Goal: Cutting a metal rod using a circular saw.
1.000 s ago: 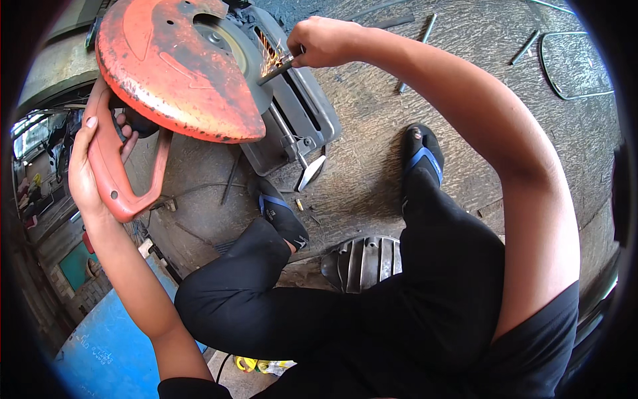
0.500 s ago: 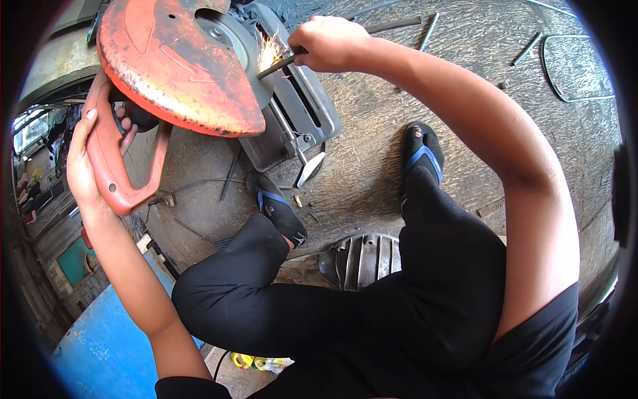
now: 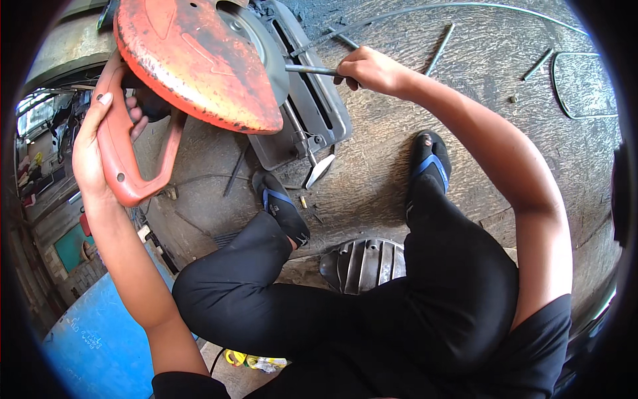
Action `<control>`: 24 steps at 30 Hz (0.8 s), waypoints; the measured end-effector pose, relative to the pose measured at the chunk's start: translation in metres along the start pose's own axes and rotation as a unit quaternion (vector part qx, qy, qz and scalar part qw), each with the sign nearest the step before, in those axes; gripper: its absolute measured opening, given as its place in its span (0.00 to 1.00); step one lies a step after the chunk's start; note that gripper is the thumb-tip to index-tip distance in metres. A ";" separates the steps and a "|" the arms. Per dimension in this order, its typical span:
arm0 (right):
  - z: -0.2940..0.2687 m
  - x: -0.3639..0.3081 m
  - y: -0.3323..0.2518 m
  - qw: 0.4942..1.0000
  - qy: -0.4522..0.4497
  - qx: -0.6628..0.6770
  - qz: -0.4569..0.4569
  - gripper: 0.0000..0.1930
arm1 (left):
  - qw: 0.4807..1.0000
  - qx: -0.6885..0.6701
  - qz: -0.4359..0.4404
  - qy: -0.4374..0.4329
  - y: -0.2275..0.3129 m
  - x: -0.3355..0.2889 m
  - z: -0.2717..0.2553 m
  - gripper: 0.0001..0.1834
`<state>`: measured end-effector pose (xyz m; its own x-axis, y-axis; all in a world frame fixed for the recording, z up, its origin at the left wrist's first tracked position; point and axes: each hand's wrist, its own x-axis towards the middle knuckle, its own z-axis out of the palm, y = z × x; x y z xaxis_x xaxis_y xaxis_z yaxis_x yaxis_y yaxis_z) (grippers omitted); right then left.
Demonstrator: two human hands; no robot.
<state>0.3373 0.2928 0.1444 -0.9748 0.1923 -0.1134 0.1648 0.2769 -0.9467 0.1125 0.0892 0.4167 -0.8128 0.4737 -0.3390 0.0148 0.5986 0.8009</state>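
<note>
My left hand [image 3: 93, 146] is wrapped round the red handle [image 3: 122, 156] of a chop saw. The saw's worn orange-red guard [image 3: 193, 63] covers most of its grey disc [image 3: 276, 73]. In my right hand [image 3: 373, 69] is a dark metal rod [image 3: 311, 69], its far end at the edge of the disc, above the saw's slotted grey base [image 3: 312, 100]. No sparks show at the rod's tip. Whether the tip touches the disc I cannot tell. A clamp screw with a pale handle [image 3: 320, 171] sticks out of the base's near side.
Short rods [image 3: 440, 48] and a bent wire frame [image 3: 557, 86] lie on the worn floor at the right. A long thin rod [image 3: 458, 5] curves across the back. A ribbed metal casting [image 3: 369, 265] sits between my legs; a blue panel [image 3: 100, 339] is at the lower left.
The sparks at the disc are gone. My right hand has moved right and slightly down with the rod, which lies more level. My left hand still grips the saw handle.
</note>
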 end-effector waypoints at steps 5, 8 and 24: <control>0.010 0.009 0.002 0.997 -0.019 0.016 0.071 0.18 | 0.999 -0.006 0.028 -0.023 -0.002 0.000 -0.001 0.33; 0.018 0.013 0.001 0.998 -0.031 0.015 0.061 0.18 | 0.999 -0.016 0.024 -0.038 -0.004 0.002 -0.007 0.33; 0.031 0.007 0.003 0.998 0.051 -0.031 -0.019 0.14 | 0.998 -0.019 0.028 -0.046 -0.002 0.000 -0.003 0.33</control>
<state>0.3263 0.2655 0.1309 -0.9607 0.2740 -0.0437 0.1401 0.3431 -0.9288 0.1110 0.0857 0.4169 -0.7549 0.5637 -0.3352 0.0351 0.5451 0.8376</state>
